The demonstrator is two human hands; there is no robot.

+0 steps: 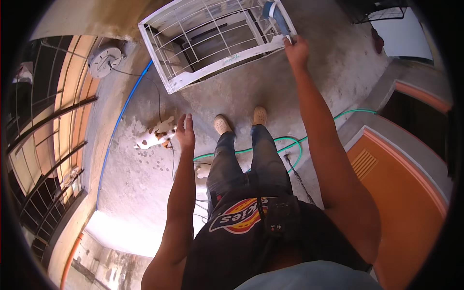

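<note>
My right hand (296, 51) is closed round the handle of a blue scrub brush (278, 20). The brush lies over the right end of a white box-shaped metal casing (193, 77) with a wire grid across its face, like an air conditioner housing. That casing rests on the concrete floor beyond my feet. My left hand (185, 131) hangs empty in the air, its fingers stretched out, apart from the casing. Just left of it in the picture, a white and brown dog (157, 134) is on the floor below.
A green hose (343, 114) loops around my legs, with a black wand (300, 180) beside it. Along the left wall runs a blue hose (117, 123), near a round white reel (105, 62). An orange door (394, 212) is at right; a white panel (401, 36) stands far right.
</note>
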